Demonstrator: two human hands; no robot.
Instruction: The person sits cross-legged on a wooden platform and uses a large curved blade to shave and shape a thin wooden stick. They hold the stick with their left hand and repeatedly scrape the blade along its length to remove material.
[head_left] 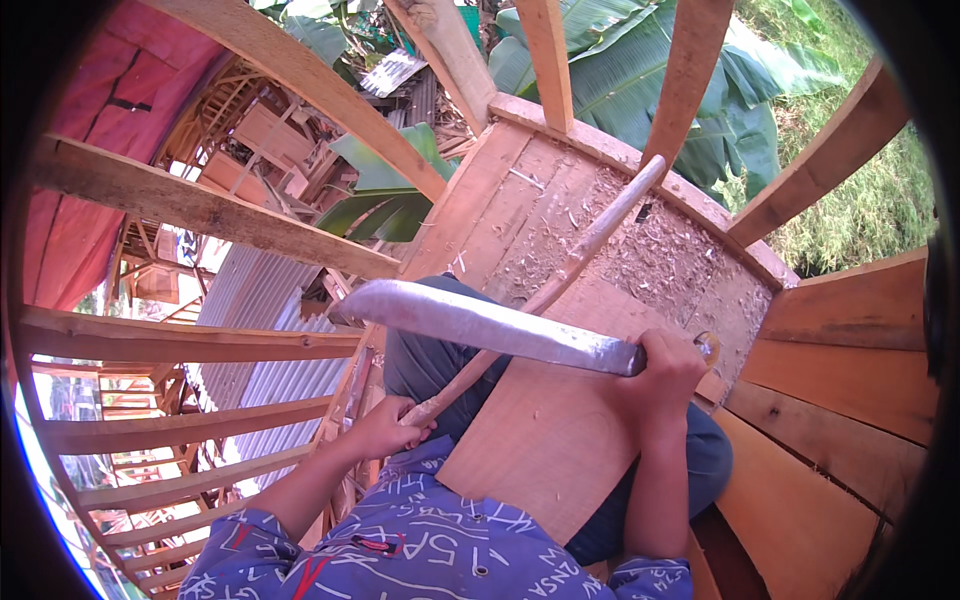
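Observation:
My left hand (388,427) is wrapped round the near end of a long wooden stick (585,250), which slants away up to the far right. My right hand (668,372) grips the handle of a machete (500,333). Its wide metal blade points left and crosses above the stick; whether the two touch I cannot tell. Most of the handle hides in my fist, and only its rounded end shows beyond. Across my lap lies a flat wooden board (545,430), under the blade and the stick.
Wood shavings (690,250) litter the plank floor (470,200) ahead. Slanting wooden posts (200,340) line the left and far sides, and a plank wall (840,385) stands at the right. Beyond are banana leaves (630,90) and corrugated metal sheets (250,340).

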